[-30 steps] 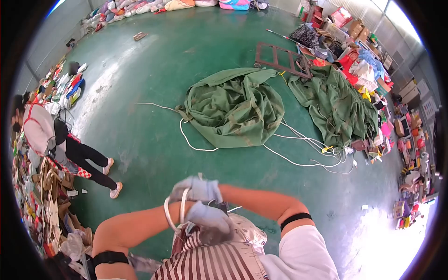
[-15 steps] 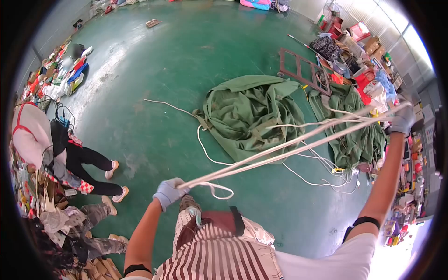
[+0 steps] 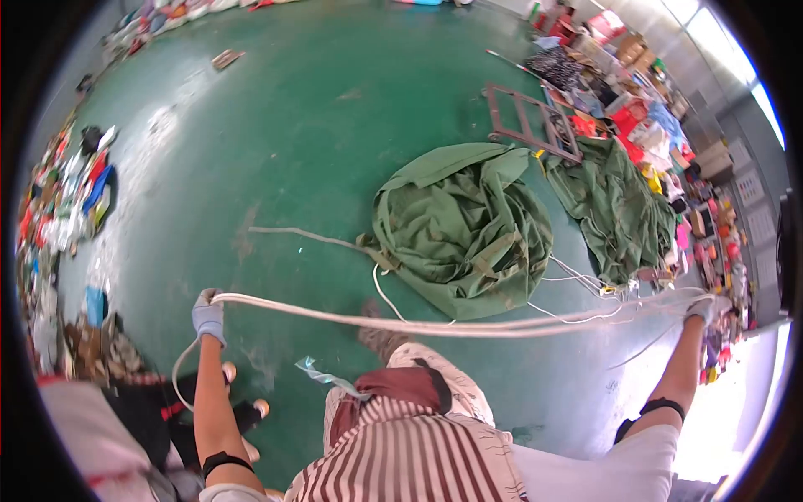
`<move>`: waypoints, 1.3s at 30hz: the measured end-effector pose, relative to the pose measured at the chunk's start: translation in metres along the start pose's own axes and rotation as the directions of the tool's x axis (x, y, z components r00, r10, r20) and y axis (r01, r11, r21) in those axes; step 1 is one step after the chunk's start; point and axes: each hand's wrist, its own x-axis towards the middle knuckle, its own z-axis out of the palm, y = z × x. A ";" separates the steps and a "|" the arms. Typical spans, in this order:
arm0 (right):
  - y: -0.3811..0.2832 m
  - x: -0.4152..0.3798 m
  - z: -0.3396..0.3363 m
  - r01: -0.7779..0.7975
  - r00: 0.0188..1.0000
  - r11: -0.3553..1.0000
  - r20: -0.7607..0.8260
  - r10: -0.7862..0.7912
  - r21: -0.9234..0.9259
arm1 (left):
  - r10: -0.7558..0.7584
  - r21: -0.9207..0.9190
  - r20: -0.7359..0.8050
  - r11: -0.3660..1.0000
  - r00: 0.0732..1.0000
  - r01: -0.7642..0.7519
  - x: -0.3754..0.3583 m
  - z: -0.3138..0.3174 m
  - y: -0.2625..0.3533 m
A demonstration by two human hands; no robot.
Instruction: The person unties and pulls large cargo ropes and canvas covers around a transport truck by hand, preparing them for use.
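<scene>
- White rope (image 3: 452, 325) runs in several strands, stretched between both hands across the front of the person's body.
- Left hand (image 3: 208, 315), in a pale blue glove, is closed around the rope's end strands; a loose loop (image 3: 177, 376) hangs down below it.
- Right hand (image 3: 704, 309), also gloved, is held far out to the side and grips the other end of the strands, fingers closed on them.
- Green canvas bundle (image 3: 464, 230) lies crumpled on the green floor (image 3: 276, 142), beyond the rope and between the hands; more rope trails from it.
- Second green canvas (image 3: 615, 205) lies past the right hand, near a brown metal frame (image 3: 531, 121).
- Another person's legs (image 3: 167, 410) show just below the left hand.
</scene>
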 end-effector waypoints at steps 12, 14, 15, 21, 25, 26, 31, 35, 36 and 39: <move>0.159 -0.222 0.246 -0.369 0.790 0.919 -0.475 0.387 0.135 | 0.029 0.323 0.015 0.946 0.999 -0.032 0.335 -0.068 0.015; 0.128 -0.251 0.304 -0.408 0.697 0.873 -0.526 0.487 0.268 | -0.066 0.181 -0.005 0.981 0.998 0.066 0.378 -0.076 0.018; 0.127 -0.244 0.315 -0.397 0.734 0.889 -0.503 0.457 0.228 | -0.093 0.141 -0.016 0.985 0.996 0.095 0.408 -0.077 -0.003; 0.100 -0.236 0.380 -0.365 0.807 0.923 -0.535 0.250 -0.119 | -0.105 0.367 0.113 0.928 0.988 0.056 0.583 -0.036 -0.069; 0.054 -0.293 0.414 -0.342 0.682 0.937 -0.703 0.199 -0.067 | -0.234 0.121 0.275 0.971 0.933 0.208 0.737 0.036 -0.101; 0.035 -0.321 0.438 -0.354 0.658 0.933 -0.726 0.199 -0.065 | -0.189 0.246 0.318 0.963 0.929 0.112 0.756 0.059 -0.056; 0.001 -0.405 0.466 -0.252 0.596 0.917 -0.796 -0.104 -0.308 | -0.034 0.661 0.628 0.551 0.777 -0.510 0.845 0.223 0.177; -0.025 -0.493 0.451 -0.509 0.732 0.509 -0.660 -0.170 -0.695 | 0.128 0.405 0.826 0.542 0.549 -0.736 0.855 0.347 0.398; -0.035 -0.516 0.462 -0.557 0.734 0.420 -0.661 -0.153 -0.716 | 0.124 0.374 0.862 0.497 0.491 -0.783 0.842 0.376 0.456; -0.017 -0.568 0.469 -0.697 0.676 0.169 -0.718 -0.166 -0.697 | 0.230 0.127 0.950 0.330 0.210 -0.935 0.791 0.466 0.579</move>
